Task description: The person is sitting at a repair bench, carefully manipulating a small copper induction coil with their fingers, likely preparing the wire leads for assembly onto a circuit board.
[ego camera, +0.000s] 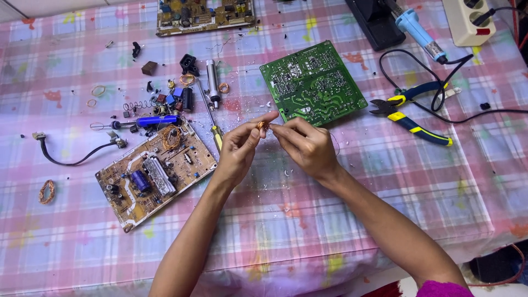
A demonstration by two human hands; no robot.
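My left hand [241,147] and my right hand [306,146] meet over the middle of the table. Between their fingertips they pinch a small copper wire coil [262,126]. A thin wire loops out from my right hand. Just beyond the hands lies a green circuit board [312,82], solder side up. A brown circuit board [154,171] with a blue capacitor and a copper coil lies to the left of my left hand.
A pink checked cloth [286,220] covers the table. Blue-and-yellow pliers [411,113] and a blue soldering iron [419,32] with its black cord lie at the right. Loose parts, a blue screwdriver [148,121] and copper rings lie at the left. Another board [203,15] sits at the far edge.
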